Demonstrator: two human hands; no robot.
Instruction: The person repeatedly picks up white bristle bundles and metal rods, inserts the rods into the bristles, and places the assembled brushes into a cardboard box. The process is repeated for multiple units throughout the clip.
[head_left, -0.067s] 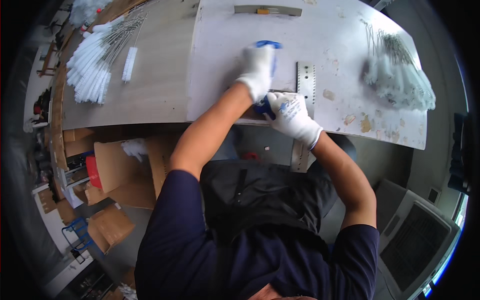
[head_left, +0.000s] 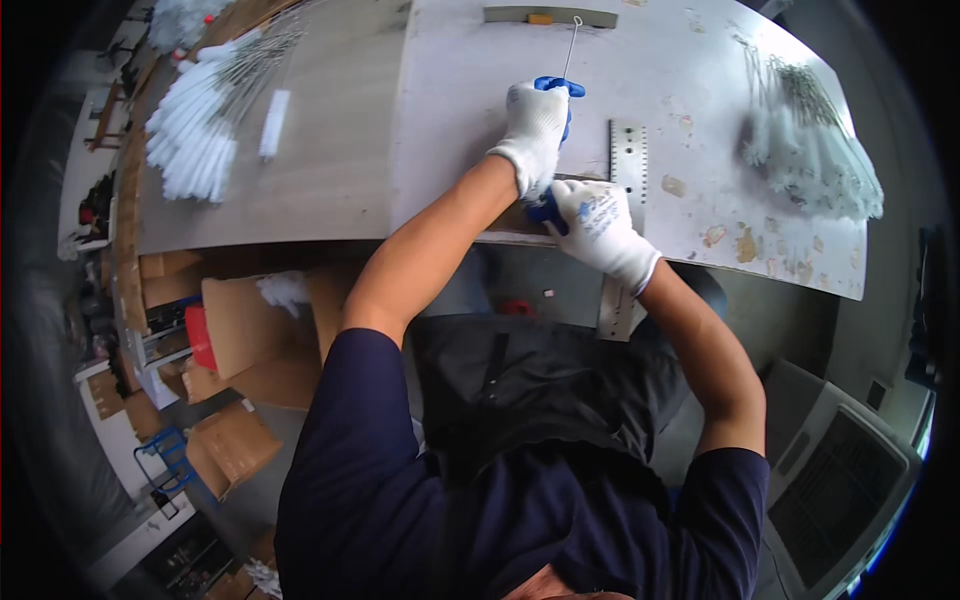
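Note:
My left hand (head_left: pixel 537 125), in a white glove with blue palm and fingertips, is closed over the table. From its far side sticks a thin looped wire stem (head_left: pixel 572 50); anything below the stem is hidden by the hand. My right hand (head_left: pixel 598 222), gloved alike, is closed at the table's near edge, just below the left wrist. What its fingers hold is hidden. Beside the right hand lies a perforated metal strip (head_left: pixel 629 160) with toothed edges, which runs under the right hand and shows again past the table edge.
White wire-stemmed brushes (head_left: pixel 195 140) lie fanned at the left, with a single brush (head_left: pixel 274 124) beside them. Another pile of brushes (head_left: pixel 810 160) is at the right. A grey bar (head_left: pixel 580 18) lies at the far edge. Open cardboard boxes (head_left: pixel 262 345) stand below left, a grey appliance (head_left: pixel 840 480) below right.
The left hand was blurred and is now sharp, with the looped wire stem showing beyond it. The right hand keeps its place at the table edge. The whole view has shifted slightly.

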